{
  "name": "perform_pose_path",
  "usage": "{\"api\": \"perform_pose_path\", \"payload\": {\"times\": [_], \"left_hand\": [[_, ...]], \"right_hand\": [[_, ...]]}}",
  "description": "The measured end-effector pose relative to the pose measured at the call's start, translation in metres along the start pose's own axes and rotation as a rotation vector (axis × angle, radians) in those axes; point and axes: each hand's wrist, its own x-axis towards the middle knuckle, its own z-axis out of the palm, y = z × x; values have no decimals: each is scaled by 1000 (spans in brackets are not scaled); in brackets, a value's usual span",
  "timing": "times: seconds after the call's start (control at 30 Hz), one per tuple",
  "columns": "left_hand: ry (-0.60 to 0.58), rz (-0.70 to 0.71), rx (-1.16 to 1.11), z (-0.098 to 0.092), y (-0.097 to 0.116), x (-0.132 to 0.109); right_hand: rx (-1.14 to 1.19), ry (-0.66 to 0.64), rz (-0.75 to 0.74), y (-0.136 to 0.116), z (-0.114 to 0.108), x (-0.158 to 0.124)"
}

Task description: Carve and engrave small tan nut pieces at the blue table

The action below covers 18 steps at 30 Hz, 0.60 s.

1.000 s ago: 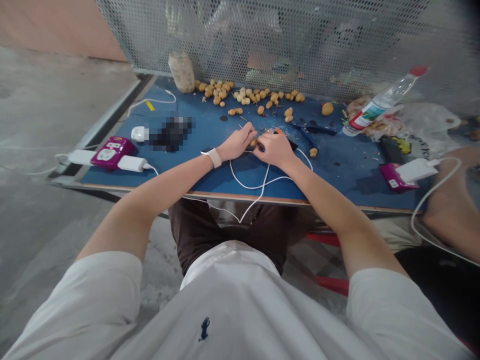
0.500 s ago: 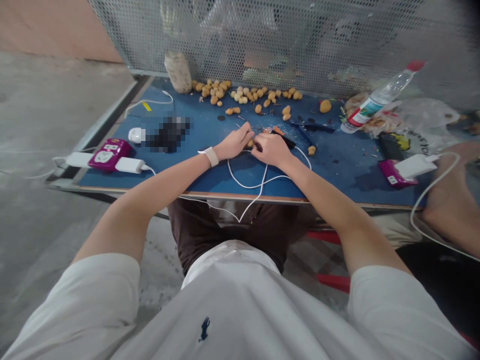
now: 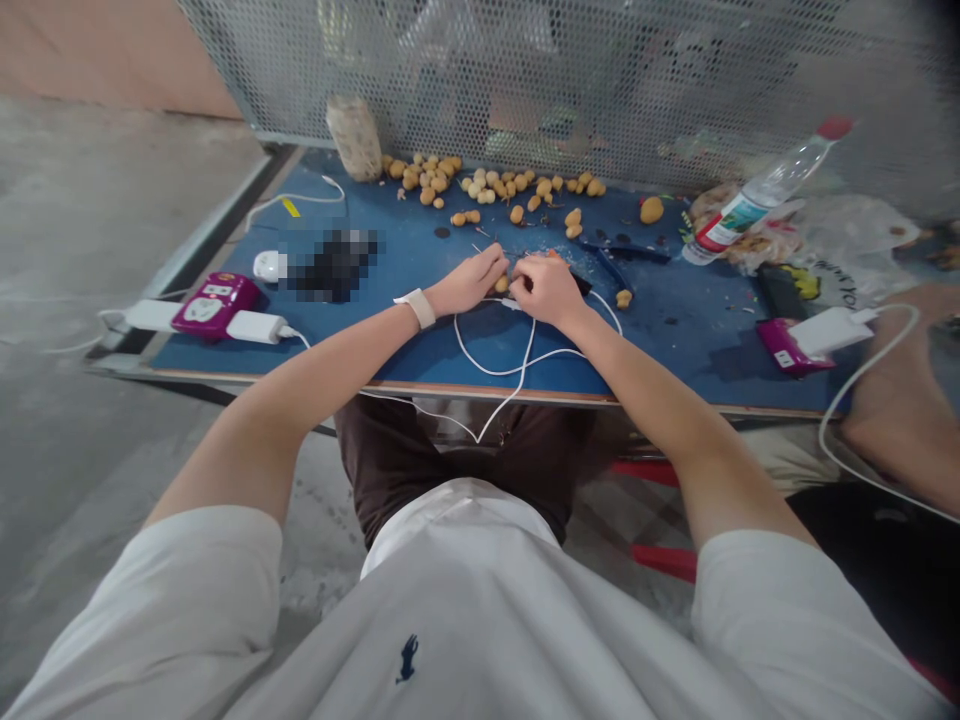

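The left hand [image 3: 469,283] and right hand [image 3: 544,290] meet near the middle of the blue desk [image 3: 405,250], their fingers [image 3: 493,262] curled inward beside a small tan gourd [image 3: 501,285], though whether they grip it cannot be told. It looks light, hard and slippery, best pinched at its round belly.

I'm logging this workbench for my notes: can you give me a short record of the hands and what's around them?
Left hand: next to a small tan ball; white watch band on wrist
Right hand: close to the same ball; contact unclear
Surface: blue board
Nearby: white cable, more tan balls, magenta power strip, plastic bottle
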Motion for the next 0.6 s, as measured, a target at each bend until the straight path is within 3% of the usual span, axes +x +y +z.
{"api": "perform_pose_path", "payload": {"times": [0.33, 0.6], "left_hand": [[38, -141, -298, -13, 8, -3], [73, -95, -355, -19, 26, -5]], "right_hand": [[83, -53, 19, 5, -20, -4], [89, -181, -57, 25, -19, -1]]}}
